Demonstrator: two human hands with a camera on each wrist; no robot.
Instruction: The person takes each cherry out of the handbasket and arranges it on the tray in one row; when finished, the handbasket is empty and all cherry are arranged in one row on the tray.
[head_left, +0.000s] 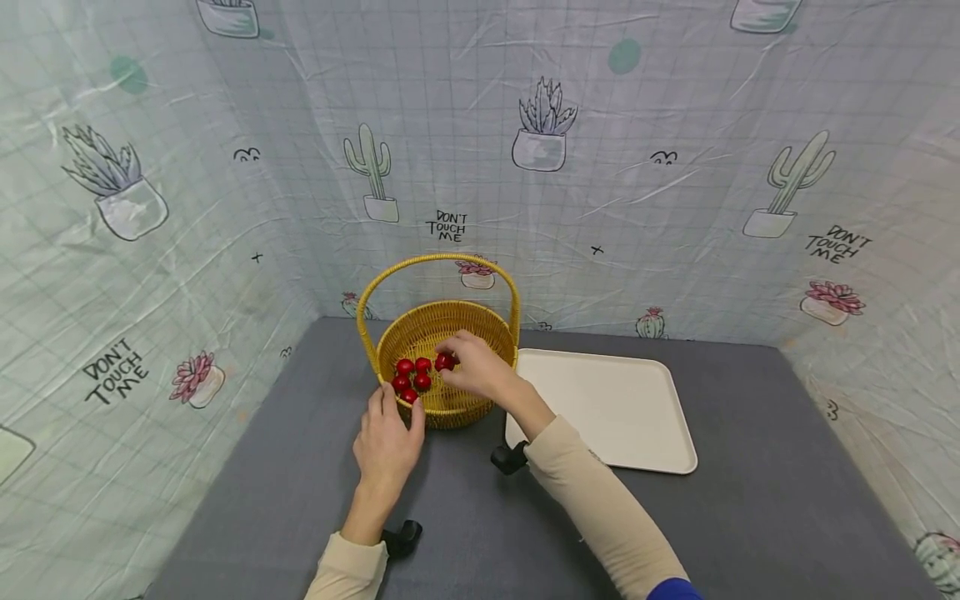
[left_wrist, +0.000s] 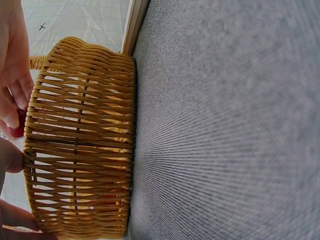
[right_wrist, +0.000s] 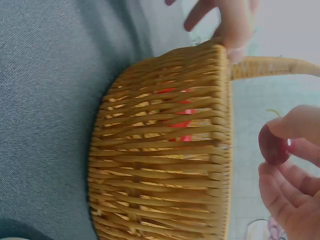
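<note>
A yellow-brown woven basket (head_left: pixel 450 414) with a tall arched handle stands on the table. Several shiny red cherries (head_left: pixel 422 382) lie together in its left part. My right hand (head_left: pixel 478 367) is over the basket's inside, pinching one dark red cherry (right_wrist: pixel 273 145) between thumb and fingertips; a thin pale stem shows on it in the right wrist view. With my left hand (head_left: pixel 387 443) I hold the basket's front-left rim, thumb and fingers spread apart along it. In the left wrist view, the weave hides most of what lies inside.
A cream rectangular tray (head_left: pixel 607 408) lies to the right of the basket, partly behind my right forearm. Grey cloth (head_left: pixel 750 500) covers the table. Behind and at the sides hangs a printed sheet (head_left: pixel 465 100) with plant drawings.
</note>
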